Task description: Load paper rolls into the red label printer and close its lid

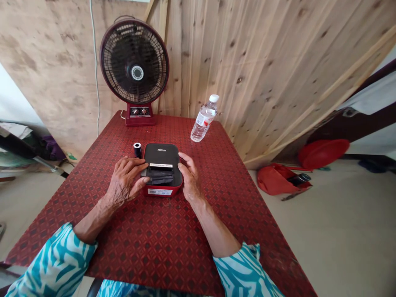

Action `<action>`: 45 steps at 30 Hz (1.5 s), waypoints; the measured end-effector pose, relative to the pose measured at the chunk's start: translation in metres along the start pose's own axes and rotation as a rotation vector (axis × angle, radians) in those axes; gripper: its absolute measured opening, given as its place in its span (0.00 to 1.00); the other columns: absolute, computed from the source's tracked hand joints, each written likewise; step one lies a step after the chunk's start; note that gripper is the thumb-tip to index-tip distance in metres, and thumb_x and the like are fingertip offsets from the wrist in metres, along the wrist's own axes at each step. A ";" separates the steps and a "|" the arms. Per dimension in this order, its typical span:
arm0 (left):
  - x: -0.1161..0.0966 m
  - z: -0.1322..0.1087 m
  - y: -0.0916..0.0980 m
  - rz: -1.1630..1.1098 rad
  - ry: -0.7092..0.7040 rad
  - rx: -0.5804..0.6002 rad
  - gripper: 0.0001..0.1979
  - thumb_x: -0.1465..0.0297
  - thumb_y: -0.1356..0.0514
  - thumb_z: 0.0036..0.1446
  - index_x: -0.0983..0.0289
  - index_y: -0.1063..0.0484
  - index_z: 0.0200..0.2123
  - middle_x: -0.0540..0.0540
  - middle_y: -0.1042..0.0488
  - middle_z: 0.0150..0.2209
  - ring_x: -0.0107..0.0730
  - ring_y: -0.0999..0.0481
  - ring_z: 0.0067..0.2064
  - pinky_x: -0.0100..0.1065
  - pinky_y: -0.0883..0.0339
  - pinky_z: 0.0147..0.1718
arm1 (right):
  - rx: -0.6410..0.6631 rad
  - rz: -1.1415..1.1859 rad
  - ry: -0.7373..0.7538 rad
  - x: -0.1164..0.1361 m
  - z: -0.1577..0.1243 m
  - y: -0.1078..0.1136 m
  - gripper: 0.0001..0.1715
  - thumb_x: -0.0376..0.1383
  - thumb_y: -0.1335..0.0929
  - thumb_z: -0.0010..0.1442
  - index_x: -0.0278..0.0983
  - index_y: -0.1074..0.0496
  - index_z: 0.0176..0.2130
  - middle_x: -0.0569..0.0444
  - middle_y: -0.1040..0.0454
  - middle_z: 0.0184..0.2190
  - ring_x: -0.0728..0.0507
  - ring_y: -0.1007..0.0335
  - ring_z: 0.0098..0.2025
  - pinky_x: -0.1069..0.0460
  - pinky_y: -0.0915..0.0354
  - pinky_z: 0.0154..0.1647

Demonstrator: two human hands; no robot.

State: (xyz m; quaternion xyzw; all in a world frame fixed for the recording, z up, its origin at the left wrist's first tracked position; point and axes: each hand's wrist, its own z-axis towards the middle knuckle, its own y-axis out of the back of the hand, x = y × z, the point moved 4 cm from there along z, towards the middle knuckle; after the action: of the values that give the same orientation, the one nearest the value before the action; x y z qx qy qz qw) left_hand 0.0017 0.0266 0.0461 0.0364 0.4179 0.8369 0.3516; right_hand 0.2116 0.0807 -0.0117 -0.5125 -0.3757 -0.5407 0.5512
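Observation:
A small box-shaped device [161,156], black on top with a red body, sits on the table and looks like a little printer. A dark slot with a crinkled black strip [161,178] and a white label bar shows in its top. My left hand [126,181] lies over its left edge, fingers stretched out and the thumb apart, its tip at the black strip. Against the right side rests my right hand [190,177], gripping the edge with its thumb on top and fingers along the side. Just behind my left fingers stands a small dark roll [137,150] with a white core.
A red-patterned cloth covers the table [173,243]. At its back left stands a dark red fan [135,66]; a clear water bottle [202,123] with a white cap is at the back right. Wooden boards rise behind. On the floor to the right lies a red bag [274,179].

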 end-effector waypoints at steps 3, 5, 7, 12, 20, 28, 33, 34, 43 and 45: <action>0.002 -0.001 -0.002 -0.052 0.057 0.006 0.20 0.56 0.51 0.66 0.61 0.26 0.49 0.60 0.24 0.48 0.44 0.27 0.52 0.51 0.41 0.57 | 0.002 -0.024 0.013 -0.002 -0.001 0.000 0.21 0.42 0.34 0.57 0.42 0.30 0.50 0.50 0.28 0.55 0.42 0.33 0.57 0.41 0.38 0.61; 0.004 -0.003 -0.003 -0.134 0.123 0.010 0.21 0.57 0.53 0.67 0.61 0.26 0.49 0.60 0.25 0.50 0.43 0.28 0.53 0.49 0.39 0.56 | 0.008 -0.048 0.032 -0.006 -0.004 0.000 0.22 0.44 0.35 0.59 0.42 0.30 0.52 0.51 0.29 0.55 0.42 0.34 0.58 0.42 0.38 0.61; 0.007 -0.005 -0.005 -0.240 0.201 0.002 0.22 0.58 0.54 0.68 0.61 0.26 0.50 0.60 0.26 0.51 0.41 0.28 0.53 0.47 0.36 0.54 | 0.005 -0.074 0.066 -0.014 -0.007 0.000 0.23 0.47 0.38 0.63 0.43 0.32 0.54 0.51 0.31 0.58 0.42 0.36 0.61 0.42 0.39 0.61; 0.009 -0.009 -0.003 -0.319 0.266 -0.040 0.20 0.58 0.50 0.67 0.59 0.31 0.55 0.60 0.28 0.54 0.41 0.30 0.56 0.46 0.36 0.56 | -0.052 0.015 0.029 -0.037 -0.017 -0.001 0.30 0.52 0.44 0.66 0.41 0.37 0.60 0.48 0.33 0.60 0.42 0.36 0.61 0.41 0.38 0.60; -0.014 0.000 0.009 -0.186 0.068 -0.024 0.22 0.57 0.41 0.61 0.60 0.33 0.55 0.62 0.29 0.53 0.46 0.31 0.56 0.50 0.38 0.57 | -0.061 0.040 -0.056 -0.037 -0.015 -0.002 0.25 0.51 0.39 0.63 0.41 0.30 0.53 0.50 0.27 0.54 0.41 0.32 0.56 0.43 0.37 0.58; -0.029 0.003 0.003 -0.112 -0.023 -0.041 0.19 0.63 0.38 0.59 0.60 0.32 0.52 0.59 0.26 0.49 0.44 0.27 0.54 0.51 0.39 0.58 | -0.048 0.050 -0.040 -0.035 -0.013 -0.004 0.24 0.48 0.39 0.63 0.41 0.30 0.53 0.50 0.27 0.54 0.42 0.34 0.57 0.43 0.38 0.59; 0.001 -0.005 0.006 -0.330 0.369 -0.091 0.23 0.55 0.40 0.59 0.61 0.31 0.53 0.60 0.27 0.53 0.46 0.29 0.56 0.47 0.36 0.56 | -0.057 0.086 -0.041 -0.037 -0.013 -0.003 0.22 0.48 0.38 0.63 0.42 0.29 0.52 0.52 0.27 0.53 0.42 0.34 0.57 0.43 0.41 0.61; 0.010 -0.008 0.005 -0.428 0.492 -0.123 0.23 0.55 0.41 0.59 0.61 0.31 0.54 0.60 0.27 0.54 0.45 0.29 0.56 0.46 0.36 0.55 | -0.059 0.094 -0.042 -0.037 -0.013 -0.002 0.22 0.48 0.37 0.62 0.43 0.29 0.52 0.53 0.27 0.53 0.42 0.34 0.57 0.43 0.41 0.61; 0.032 -0.017 -0.026 -1.048 0.898 -0.084 0.31 0.59 0.31 0.47 0.61 0.30 0.55 0.61 0.28 0.57 0.51 0.33 0.61 0.46 0.37 0.57 | -0.050 0.151 -0.082 -0.033 -0.015 -0.004 0.22 0.48 0.36 0.61 0.42 0.28 0.51 0.53 0.26 0.52 0.41 0.33 0.56 0.43 0.40 0.60; 0.029 -0.015 -0.029 -1.095 0.911 -0.045 0.33 0.60 0.30 0.46 0.61 0.31 0.55 0.62 0.28 0.56 0.52 0.30 0.58 0.46 0.35 0.54 | -0.057 0.159 -0.093 -0.033 -0.015 -0.004 0.22 0.48 0.36 0.61 0.42 0.28 0.51 0.53 0.26 0.52 0.41 0.33 0.56 0.43 0.41 0.60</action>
State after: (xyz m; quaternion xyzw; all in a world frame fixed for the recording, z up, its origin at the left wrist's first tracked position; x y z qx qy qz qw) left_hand -0.0096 0.0457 0.0086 -0.5393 0.4642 0.4806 0.5126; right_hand 0.2008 0.0740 -0.0455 -0.5806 -0.3434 -0.4813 0.5597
